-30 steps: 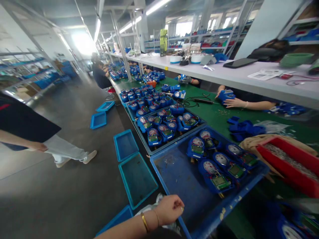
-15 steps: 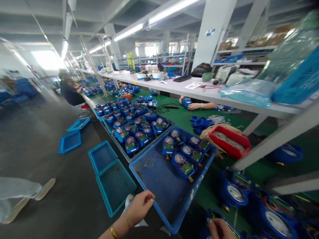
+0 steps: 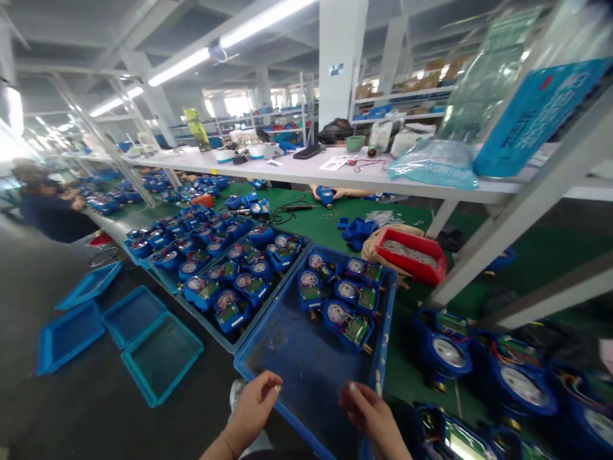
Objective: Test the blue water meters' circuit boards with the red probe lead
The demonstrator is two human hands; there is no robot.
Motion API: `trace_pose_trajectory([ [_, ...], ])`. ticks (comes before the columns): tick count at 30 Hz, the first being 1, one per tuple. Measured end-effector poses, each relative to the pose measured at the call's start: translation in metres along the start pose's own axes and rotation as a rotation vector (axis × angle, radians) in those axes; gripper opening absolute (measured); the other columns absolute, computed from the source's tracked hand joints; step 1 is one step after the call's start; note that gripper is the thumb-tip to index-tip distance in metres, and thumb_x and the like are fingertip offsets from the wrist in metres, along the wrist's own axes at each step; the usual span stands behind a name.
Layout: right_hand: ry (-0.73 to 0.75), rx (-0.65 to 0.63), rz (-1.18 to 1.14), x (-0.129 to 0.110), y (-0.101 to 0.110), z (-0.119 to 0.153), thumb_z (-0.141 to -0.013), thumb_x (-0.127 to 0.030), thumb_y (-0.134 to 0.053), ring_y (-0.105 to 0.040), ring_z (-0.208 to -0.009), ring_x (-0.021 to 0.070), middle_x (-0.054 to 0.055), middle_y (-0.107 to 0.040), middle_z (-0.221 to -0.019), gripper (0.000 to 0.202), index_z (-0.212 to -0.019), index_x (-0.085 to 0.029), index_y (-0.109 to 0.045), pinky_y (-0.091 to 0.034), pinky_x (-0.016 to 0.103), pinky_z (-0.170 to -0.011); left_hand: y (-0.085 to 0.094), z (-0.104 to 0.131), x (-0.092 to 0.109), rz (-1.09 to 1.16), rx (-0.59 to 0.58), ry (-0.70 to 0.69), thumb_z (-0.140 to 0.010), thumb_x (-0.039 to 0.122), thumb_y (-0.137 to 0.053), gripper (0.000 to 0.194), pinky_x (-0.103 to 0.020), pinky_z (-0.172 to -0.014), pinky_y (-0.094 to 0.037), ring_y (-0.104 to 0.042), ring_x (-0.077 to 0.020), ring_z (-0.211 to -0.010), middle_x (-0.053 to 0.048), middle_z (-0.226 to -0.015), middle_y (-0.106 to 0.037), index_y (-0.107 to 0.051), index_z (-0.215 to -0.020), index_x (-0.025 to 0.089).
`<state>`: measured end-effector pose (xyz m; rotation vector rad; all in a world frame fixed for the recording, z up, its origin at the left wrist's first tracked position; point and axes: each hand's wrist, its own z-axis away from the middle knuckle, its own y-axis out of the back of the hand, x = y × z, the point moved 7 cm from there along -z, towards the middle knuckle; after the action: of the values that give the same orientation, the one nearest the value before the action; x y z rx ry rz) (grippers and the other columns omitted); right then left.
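Note:
My left hand [image 3: 256, 406] is beside the near left rim of a blue tray [image 3: 282, 418], its fingers curled toward the thumb. A small yellow spot shows at its fingertips; what they hold, if anything, is too small to make out. My right hand [image 3: 373, 418] hovers over the near right part of the tray, slightly blurred, thumb and fingers close together; anything between them is hidden. At the far end of this tray lie several blue gauge units [image 3: 348, 322] with round white dials, green circuit boards and wires.
More filled trays [image 3: 230, 345] stand to the left. On the right, larger blue gauge units [image 3: 447, 351] lie on the green bench, near a slanted white post [image 3: 498, 223]. A red bin [image 3: 412, 255] of small parts sits behind. Across the bench, another person's hands hold a blue unit [image 3: 325, 196].
My right hand has moved left from the units on the right to over the tray. My left hand stays near the tray's rim. The view has turned right.

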<state>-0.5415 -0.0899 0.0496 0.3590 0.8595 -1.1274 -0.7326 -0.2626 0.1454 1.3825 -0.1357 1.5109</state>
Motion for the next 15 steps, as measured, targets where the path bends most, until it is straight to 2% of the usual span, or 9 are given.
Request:
trace_pose_trajectory([
  [1,-0.033,0.016,-0.087,0.004,-0.020,-0.008,-0.042,-0.057,-0.081,-0.068,-0.075,0.0277,0.008,-0.071,-0.076,0.051,-0.074,-0.019,-0.067,-0.053,0.032,-0.059,0.008,-0.010,-0.004,-0.002,-0.020,-0.007,-0.078,0.037,-0.052,0.023,-0.028,-0.074,-0.044,-0.060,-0.0204,-0.079,-0.004,-0.082,-0.067,-0.064,-0.083,0.018],
  [3,-0.078,0.073,-0.255,0.005,-0.055,-0.029,-0.062,-0.049,-0.078,-0.067,-0.083,0.0230,0.008,-0.070,-0.089,0.044,-0.087,-0.016,-0.065,-0.054,0.030,-0.065,0.025,-0.032,-0.016,-0.007,-0.069,-0.026,-0.078,0.040,-0.052,0.026,-0.029,-0.078,-0.045,-0.061,-0.0219,-0.083,-0.005,-0.085,-0.068,-0.065,-0.086,0.019],
  [5,-0.102,0.186,-0.386,0.000,-0.079,-0.053,-0.083,-0.041,-0.065,-0.065,-0.083,0.0180,0.007,-0.067,-0.096,0.032,-0.098,-0.013,-0.061,-0.054,0.032,-0.069,0.044,-0.053,-0.030,-0.008,-0.123,-0.040,-0.077,0.044,-0.053,0.030,-0.031,-0.083,-0.045,-0.061,-0.0231,-0.087,-0.006,-0.090,-0.069,-0.065,-0.088,0.019],
  [6,-0.105,0.252,-0.439,-0.003,-0.087,-0.065,-0.088,-0.039,-0.059,-0.064,-0.082,0.0166,0.006,-0.065,-0.097,0.029,-0.103,-0.013,-0.059,-0.054,0.032,-0.069,0.054,-0.063,-0.039,-0.006,-0.150,-0.043,-0.077,0.046,-0.053,0.032,-0.032,-0.085,-0.045,-0.061,-0.0237,-0.089,-0.007,-0.092,-0.069,-0.065,-0.089,0.019],
  [10,-0.060,0.497,-0.576,-0.018,-0.108,-0.096,-0.092,-0.039,-0.054,-0.062,-0.080,0.0153,0.006,-0.061,-0.101,0.031,-0.110,-0.015,-0.056,-0.054,0.032,-0.068,0.085,-0.094,-0.079,0.003,-0.278,-0.029,-0.074,0.050,-0.054,0.035,-0.033,-0.088,-0.045,-0.061,-0.0249,-0.092,-0.007,-0.094,-0.069,-0.065,-0.090,0.020],
  [15,0.011,0.717,-0.664,-0.026,-0.119,-0.109,-0.091,-0.035,-0.056,-0.061,-0.087,0.0178,0.007,-0.059,-0.110,0.031,-0.116,-0.016,-0.054,-0.054,0.035,-0.072,0.100,-0.115,-0.118,-0.016,-0.472,-0.042,-0.069,0.053,-0.057,0.036,-0.029,-0.082,-0.046,-0.062,-0.0233,-0.084,-0.005,-0.085,-0.069,-0.066,-0.085,0.022],
])
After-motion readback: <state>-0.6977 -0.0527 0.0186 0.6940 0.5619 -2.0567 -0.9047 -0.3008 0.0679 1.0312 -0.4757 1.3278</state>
